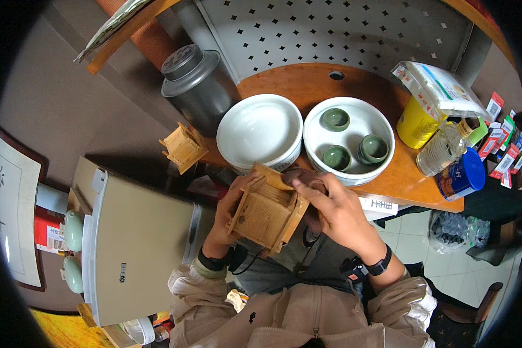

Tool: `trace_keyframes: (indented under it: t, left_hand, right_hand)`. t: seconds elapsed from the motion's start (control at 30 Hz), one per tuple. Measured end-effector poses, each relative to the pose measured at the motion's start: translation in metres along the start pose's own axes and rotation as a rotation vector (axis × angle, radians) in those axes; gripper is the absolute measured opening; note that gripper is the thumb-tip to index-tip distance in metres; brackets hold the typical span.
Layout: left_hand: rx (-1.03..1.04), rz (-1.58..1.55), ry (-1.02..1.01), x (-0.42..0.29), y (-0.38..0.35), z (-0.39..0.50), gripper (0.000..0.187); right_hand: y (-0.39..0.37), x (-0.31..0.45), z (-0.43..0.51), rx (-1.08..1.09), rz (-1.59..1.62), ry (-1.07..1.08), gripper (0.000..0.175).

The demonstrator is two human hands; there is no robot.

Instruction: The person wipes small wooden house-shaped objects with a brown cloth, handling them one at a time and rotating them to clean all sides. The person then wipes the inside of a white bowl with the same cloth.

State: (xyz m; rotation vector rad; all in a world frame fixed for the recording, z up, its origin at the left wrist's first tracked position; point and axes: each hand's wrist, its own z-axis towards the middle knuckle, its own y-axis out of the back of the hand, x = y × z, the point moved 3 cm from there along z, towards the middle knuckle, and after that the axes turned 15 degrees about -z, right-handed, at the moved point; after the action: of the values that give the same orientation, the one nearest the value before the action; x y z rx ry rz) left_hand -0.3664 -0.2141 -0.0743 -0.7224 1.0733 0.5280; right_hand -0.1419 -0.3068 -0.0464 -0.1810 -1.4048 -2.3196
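Note:
A small slatted wooden box (263, 213) is tilted in front of my body, below two white ceramic bowls. My left hand (226, 209) grips its left side. My right hand (335, 209) holds a dark brown cloth (309, 180) against the upper right edge of the box. The left white bowl (261, 130) has nothing in it. In the right white bowl (314, 119) stand several green cups, one of them a small green cup (336, 119) near the rim. A similar small wooden piece (183, 147) stands at the left end of the wooden table (282, 80).
A dark metal canister (200, 91) stands behind the left bowl. To the right are a yellow can (417, 124), a clear glass bottle (443, 148), a blue-lidded tin (463, 174) and a white plastic packet (443, 89). A beige refrigerator (143, 248) is on my left.

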Motion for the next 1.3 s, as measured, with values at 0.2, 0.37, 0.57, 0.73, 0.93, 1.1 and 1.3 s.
trace_keyframes:
  t: [0.2,0.37,0.57,0.73,0.93,1.1,1.3]
  left_hand:
    - [-0.033,-0.118,-0.064,0.0,0.013,0.002,0.089]
    - [0.012,-0.091,-0.077,0.01,0.013,0.002,0.094]
    - [0.023,-0.021,-0.066,0.017,0.021,0.0,0.099]
    - [0.007,-0.164,-0.019,0.014,0.013,-0.003,0.097]
    - [0.014,0.061,-0.02,0.005,-0.003,0.0,0.091]
    - [0.001,0.161,-0.052,-0.004,-0.007,0.0,0.089]
    - [-0.039,0.121,-0.051,0.004,0.0,-0.007,0.092]
  right_hand:
    - [0.008,-0.017,-0.008,-0.137,0.116,-0.138,0.037]
    - [-0.002,-0.006,0.002,-0.208,0.426,-0.208,0.037]
    - [-0.012,-0.007,0.006,-0.045,0.249,-0.192,0.029]
    - [-0.027,-0.016,0.009,-0.193,0.571,-0.131,0.024]
    - [-0.051,-0.01,0.002,-0.101,0.753,-0.412,0.024]
    - [-0.046,-0.006,0.002,-0.191,0.488,-0.383,0.031]
    - [-0.027,-0.019,0.01,-0.416,0.252,-0.468,0.037]
